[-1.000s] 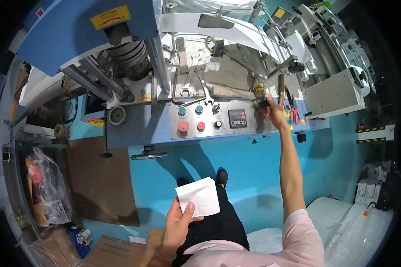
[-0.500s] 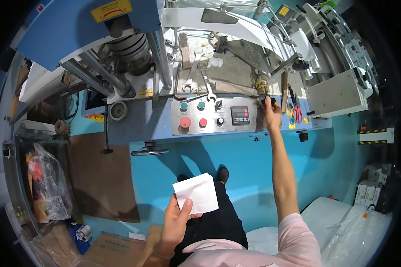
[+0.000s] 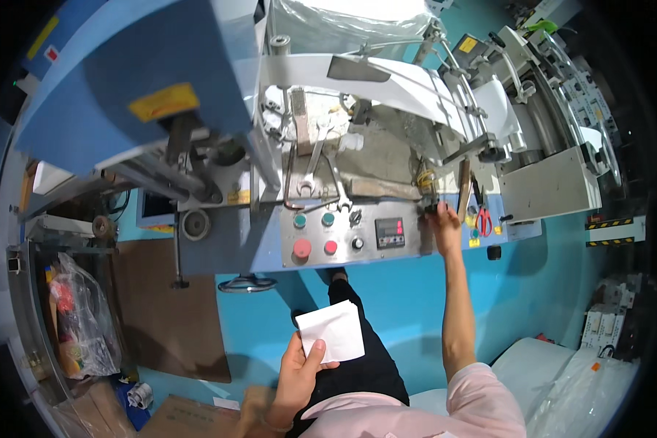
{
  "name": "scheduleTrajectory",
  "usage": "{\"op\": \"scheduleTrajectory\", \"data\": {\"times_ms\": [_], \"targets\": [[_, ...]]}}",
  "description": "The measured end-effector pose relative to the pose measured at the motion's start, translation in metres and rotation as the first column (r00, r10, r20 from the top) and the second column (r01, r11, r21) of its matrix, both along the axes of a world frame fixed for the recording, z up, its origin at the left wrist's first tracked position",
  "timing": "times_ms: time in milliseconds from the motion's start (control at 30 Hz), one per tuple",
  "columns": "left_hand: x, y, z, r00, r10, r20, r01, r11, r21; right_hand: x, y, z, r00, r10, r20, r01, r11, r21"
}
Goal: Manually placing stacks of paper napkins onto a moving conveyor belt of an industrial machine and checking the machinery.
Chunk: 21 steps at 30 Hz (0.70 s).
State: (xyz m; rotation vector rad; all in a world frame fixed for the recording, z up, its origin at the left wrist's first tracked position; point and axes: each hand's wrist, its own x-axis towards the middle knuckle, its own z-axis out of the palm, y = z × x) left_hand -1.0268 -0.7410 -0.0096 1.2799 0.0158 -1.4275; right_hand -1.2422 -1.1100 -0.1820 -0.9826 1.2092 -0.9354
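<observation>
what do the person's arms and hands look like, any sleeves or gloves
A short, pale pink sleeve covers the upper right arm; the right forearm is bare. The left grip and right grip are ungloved.

The papers [image 3: 339, 329] are white, scissors [image 3: 481, 212] red-handled, blurred label [image 3: 165, 103] probably yellow.

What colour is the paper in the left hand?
The paper is white; it shows best in the head view.

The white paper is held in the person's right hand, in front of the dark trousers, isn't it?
Not quite: the head view shows the white paper held in the person's left hand, in front of the dark trousers.
</observation>
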Motion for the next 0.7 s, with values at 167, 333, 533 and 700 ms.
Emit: {"op": "scheduleTrajectory", "data": {"times_ms": [167, 333, 533, 700], "targets": [[0.003, -0.072, 0.01, 1.0, -0.023, 0.012, 0.023, 1.0, -0.005, 0.022, 0.015, 0.011, 0.583, -0.417, -0.697, -0.356, 0.641, -0.68], [0.01, -0.134, 0.033, 0.996, -0.06, 0.073, 0.062, 0.998, -0.029, 0.03, 0.034, 0.011, 0.805, -0.343, -0.484, 0.164, 0.913, -0.375], [0.019, -0.189, 0.032, 0.996, -0.05, 0.072, 0.052, 0.998, -0.037, 0.03, 0.018, 0.035, 0.805, -0.279, -0.524, -0.067, 0.834, -0.547], [0.021, -0.216, 0.033, 0.994, -0.062, 0.09, 0.063, 0.998, -0.009, 0.027, 0.012, 0.036, 0.675, -0.243, -0.697, -0.197, 0.851, -0.487]]}}
